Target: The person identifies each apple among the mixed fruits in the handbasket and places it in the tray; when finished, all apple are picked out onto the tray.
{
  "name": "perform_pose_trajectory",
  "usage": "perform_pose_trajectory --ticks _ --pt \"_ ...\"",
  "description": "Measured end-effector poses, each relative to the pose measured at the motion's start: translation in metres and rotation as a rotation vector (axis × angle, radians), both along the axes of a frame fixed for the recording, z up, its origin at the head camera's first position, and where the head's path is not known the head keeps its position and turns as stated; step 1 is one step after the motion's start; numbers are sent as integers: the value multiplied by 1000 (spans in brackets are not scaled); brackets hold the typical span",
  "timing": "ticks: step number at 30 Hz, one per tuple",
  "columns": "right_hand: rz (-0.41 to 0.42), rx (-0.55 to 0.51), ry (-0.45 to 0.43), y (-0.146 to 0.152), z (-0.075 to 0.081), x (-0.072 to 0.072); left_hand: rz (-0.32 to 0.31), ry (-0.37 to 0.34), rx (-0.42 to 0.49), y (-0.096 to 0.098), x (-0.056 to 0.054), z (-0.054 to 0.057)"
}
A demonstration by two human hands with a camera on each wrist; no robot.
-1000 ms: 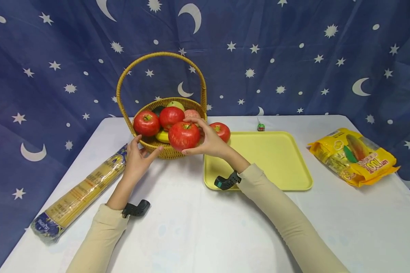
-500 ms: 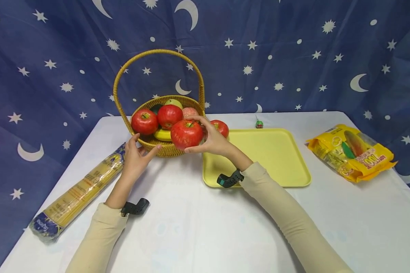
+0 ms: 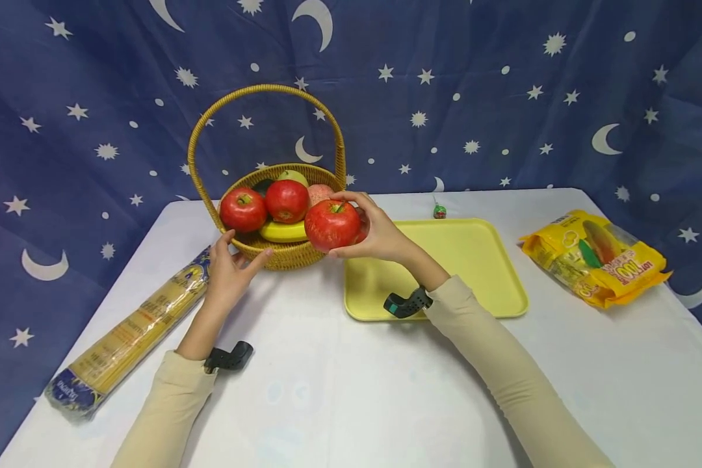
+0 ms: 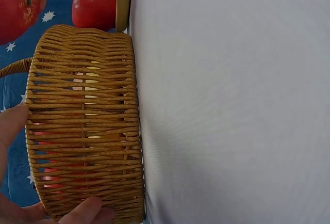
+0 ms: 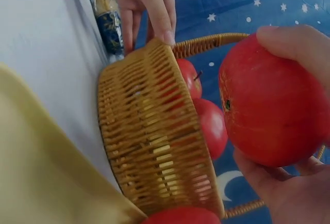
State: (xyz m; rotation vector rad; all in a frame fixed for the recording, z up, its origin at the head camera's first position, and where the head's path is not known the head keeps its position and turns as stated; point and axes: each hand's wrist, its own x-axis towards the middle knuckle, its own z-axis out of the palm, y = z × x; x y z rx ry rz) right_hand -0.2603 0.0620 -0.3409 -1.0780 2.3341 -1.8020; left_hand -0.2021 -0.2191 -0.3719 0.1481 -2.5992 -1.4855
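Note:
My right hand (image 3: 380,231) grips a large red apple (image 3: 332,225), thumb and fingers on either side, in front of the right part of a wicker basket (image 3: 286,257). The right wrist view shows this apple raised beside the basket's rim. My left hand (image 3: 229,273) holds the basket's near left edge, its fingertips (image 4: 87,211) against the woven wall. Inside the basket are a red apple (image 3: 243,210) at left, another red apple (image 3: 287,201), a banana (image 3: 283,232), a pinkish round fruit (image 3: 319,194), a pale green fruit (image 3: 293,176) and a dark item, partly hidden.
A yellow tray (image 3: 462,260) lies right of the basket; one more red apple (image 5: 183,217) sits by its edge, mostly hidden in the head view. Packaged spaghetti (image 3: 134,335) lies left. A yellow snack bag (image 3: 597,259) lies right, and a green lollipop (image 3: 439,211) behind the tray.
My right hand has carried the held apple to the right, away from the basket's middle, baring more of the banana. The left hand stays at the basket's edge.

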Motion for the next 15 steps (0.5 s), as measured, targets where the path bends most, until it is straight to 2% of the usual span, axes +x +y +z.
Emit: perform_pose_trajectory --ticks 15 --pt "-17 -25 50 19 -4 1 1 16 11 1 0 0"
